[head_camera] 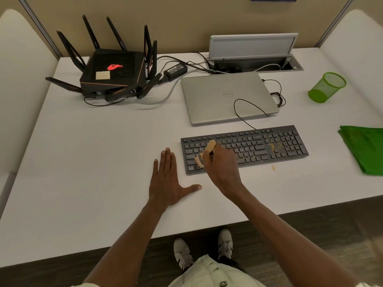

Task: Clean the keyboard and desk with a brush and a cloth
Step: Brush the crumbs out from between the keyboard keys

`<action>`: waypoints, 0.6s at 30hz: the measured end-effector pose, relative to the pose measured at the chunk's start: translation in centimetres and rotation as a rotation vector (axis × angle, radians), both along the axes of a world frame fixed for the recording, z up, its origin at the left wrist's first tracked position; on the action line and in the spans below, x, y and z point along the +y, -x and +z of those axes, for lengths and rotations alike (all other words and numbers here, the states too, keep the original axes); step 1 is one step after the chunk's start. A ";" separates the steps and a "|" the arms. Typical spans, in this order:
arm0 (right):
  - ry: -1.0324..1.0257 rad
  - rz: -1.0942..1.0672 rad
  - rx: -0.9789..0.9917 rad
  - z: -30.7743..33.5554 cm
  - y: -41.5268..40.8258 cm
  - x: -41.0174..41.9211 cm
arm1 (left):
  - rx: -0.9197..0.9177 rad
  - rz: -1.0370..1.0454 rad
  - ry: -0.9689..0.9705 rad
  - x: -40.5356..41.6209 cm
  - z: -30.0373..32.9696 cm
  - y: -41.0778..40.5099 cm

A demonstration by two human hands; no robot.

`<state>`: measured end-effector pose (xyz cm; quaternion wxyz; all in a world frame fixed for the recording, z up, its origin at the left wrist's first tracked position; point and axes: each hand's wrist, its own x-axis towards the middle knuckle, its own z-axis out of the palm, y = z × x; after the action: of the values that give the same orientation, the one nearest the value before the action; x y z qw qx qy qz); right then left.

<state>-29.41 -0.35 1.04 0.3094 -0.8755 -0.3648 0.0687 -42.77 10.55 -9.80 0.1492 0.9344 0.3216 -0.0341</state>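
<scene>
Our right hand (pixel 221 162) grips brush (pixel 208 151) on keyboard (pixel 244 148); left hand (pixel 167 179) flat, spread on desk (pixel 93 162). Risk: crumbs (pixel 274 147) flick onto desk or lodge under keys.

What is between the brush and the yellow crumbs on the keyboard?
Nothing visible blocks it. The brush, held by the right hand, is at the keyboard's left end; only keys lie between it and the crumbs farther right.

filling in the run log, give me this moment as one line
right hand: grips brush on keyboard left end | left hand: flat on desk | crumbs: by numpad | cloth: untouched
</scene>
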 end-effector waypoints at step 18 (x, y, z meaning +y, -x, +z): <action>0.013 0.455 -0.222 0.1 -1.7 -0.1 | -0.002 0.008 -0.023 0.0 0.1 0.1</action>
<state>-27.72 -0.46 1.17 0.2385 -0.7750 -0.5837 0.0422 -42.86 10.53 -9.70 0.1389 0.9348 0.3257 -0.0291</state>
